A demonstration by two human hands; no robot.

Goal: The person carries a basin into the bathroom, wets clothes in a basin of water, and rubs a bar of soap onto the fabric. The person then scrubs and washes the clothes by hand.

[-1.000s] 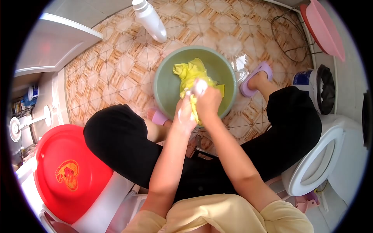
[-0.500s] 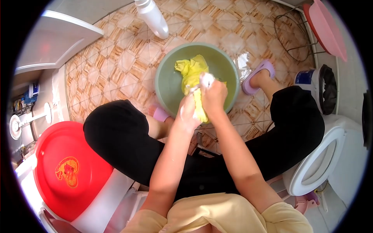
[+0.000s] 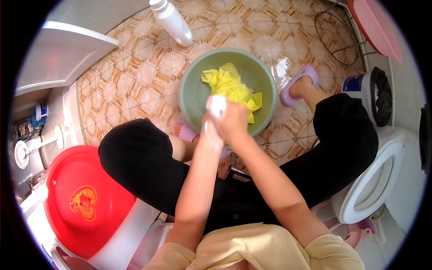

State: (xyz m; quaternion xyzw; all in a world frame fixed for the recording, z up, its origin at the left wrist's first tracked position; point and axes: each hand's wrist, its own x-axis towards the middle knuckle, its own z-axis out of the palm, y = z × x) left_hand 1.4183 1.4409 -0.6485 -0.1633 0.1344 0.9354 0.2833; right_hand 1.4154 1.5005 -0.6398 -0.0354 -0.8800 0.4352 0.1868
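Note:
A pale green basin (image 3: 191, 60) stands on the floor before me, with a crumpled yellow cloth (image 3: 227, 83) inside. My hands are together over its near side, blurred by motion. My right hand (image 3: 235, 120) is closed and lies across the left. White foam (image 3: 218, 105) covers the front of the hands, so whatever they grip is hidden. My left hand (image 3: 211, 128) is wet and soapy; its fingers are mostly behind the foam and the right hand. The cloth lies just beyond my hands, one corner spread to the right.
A white bottle (image 3: 175, 24) stands on the tiled floor behind the basin. To the left is a red basin (image 3: 85, 171); to the right are a toilet (image 3: 396, 175) and a bin with a black liner (image 3: 382, 96). A pink basin (image 3: 378, 27) leans at the upper right.
My hands have moved left and nearer to me, and have come together. The yellow strip that showed between them is out of sight, and more cloth shows at the basin's right.

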